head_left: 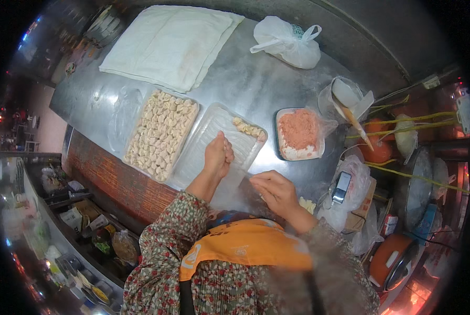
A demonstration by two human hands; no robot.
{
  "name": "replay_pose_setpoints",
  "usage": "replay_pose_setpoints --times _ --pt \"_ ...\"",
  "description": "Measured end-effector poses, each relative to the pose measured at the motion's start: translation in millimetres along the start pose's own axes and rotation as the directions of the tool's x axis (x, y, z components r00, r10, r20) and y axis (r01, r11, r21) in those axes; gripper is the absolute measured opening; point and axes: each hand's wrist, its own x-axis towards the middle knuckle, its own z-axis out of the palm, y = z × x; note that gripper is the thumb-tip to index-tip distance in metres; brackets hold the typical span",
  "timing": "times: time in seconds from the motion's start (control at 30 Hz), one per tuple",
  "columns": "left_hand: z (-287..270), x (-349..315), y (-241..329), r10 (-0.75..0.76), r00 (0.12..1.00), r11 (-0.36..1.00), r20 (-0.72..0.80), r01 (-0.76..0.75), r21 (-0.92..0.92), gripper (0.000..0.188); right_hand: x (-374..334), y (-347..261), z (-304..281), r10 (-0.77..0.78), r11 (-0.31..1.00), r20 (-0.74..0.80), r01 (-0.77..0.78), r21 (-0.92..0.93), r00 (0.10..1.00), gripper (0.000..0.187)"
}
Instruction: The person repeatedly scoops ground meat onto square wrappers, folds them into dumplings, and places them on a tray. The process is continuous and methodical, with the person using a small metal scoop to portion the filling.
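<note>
My left hand [217, 154] is over the near part of a translucent tray [201, 144], its fingers curled closed. What it holds, if anything, is hidden. To its right and nearer to me, my right hand [274, 191] has its fingers pinched together; anything between them is too small or blurred to name. Below and between the hands lies a hazy sheet of clear plastic [232, 184]. A short row of small folded dumplings [248, 128] sits along the tray's far right edge. Left of it, another tray is packed with dumplings [161, 134].
Right of the trays stands a container of pink minced filling [299, 131]. Beyond it is a clear tub [345, 97] with a wooden-handled tool. A folded white cloth [169, 44] and a tied white bag [290, 44] lie at the back. A phone [341, 187] rests on plastic bags.
</note>
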Motion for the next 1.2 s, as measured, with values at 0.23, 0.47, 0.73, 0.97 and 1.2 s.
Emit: replay_pose_setpoints --times 0.23,0.47,0.73,0.97,1.2 --pt "-6.0 71.9 18.5 0.336 0.936 0.888 0.102 -0.351 0.297 0.02 8.3 23.4 -20.6 0.171 0.982 -0.152 -0.181 -0.054 0.973 0.016" --pt "-21.5 100.9 17.1 0.363 0.911 0.714 0.194 -0.406 0.571 0.026 1.9 40.8 -33.7 0.305 0.946 -0.216 -0.321 -0.041 0.928 0.016" --pt "-28.0 110.2 6.9 0.557 0.78 0.268 0.284 -0.493 0.828 0.026 -1.1 52.7 -38.4 0.314 0.935 -0.239 -0.343 -0.09 0.919 0.015" --pt "-24.6 101.2 6.2 0.604 0.744 0.326 0.285 -0.557 0.764 0.026 1.2 57.4 -49.3 0.37 0.909 -0.256 -0.405 -0.1 0.893 0.016" --pt "-25.9 102.7 11.7 0.564 0.747 0.067 0.352 -0.466 0.882 0.02 18.8 78.8 -71.0 0.188 0.897 -0.395 -0.321 -0.303 0.899 0.014"
